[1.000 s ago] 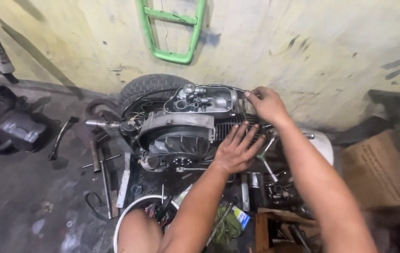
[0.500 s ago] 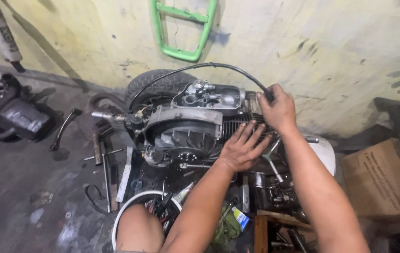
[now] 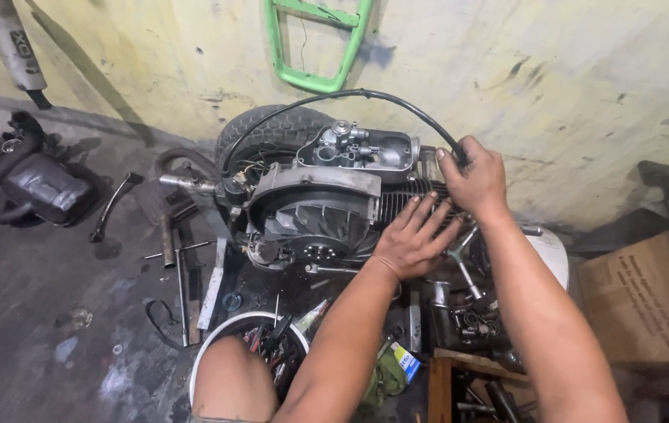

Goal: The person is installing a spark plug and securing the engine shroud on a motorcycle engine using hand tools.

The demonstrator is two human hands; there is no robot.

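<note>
My left hand point(image 3: 413, 239) presses flat, fingers spread, on the scooter engine point(image 3: 327, 204); my right hand point(image 3: 475, 176) grips the arching black cable point(image 3: 350, 94) beside the cylinder fins.

Black cable point(image 3: 327, 98); grey engine point(image 3: 315, 207); green frame point(image 3: 311, 47); yellowish wall point(image 3: 554, 86)

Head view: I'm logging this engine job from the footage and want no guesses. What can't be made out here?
- Where the black cable ends: the right hand covers one end, and the other runs behind the engine.
- Engine cooling fins: partly under the left hand.
- Small tools in the white bucket: too small, partly behind a knee.
- Green frame on the wall: top cut off by the edge.
</note>
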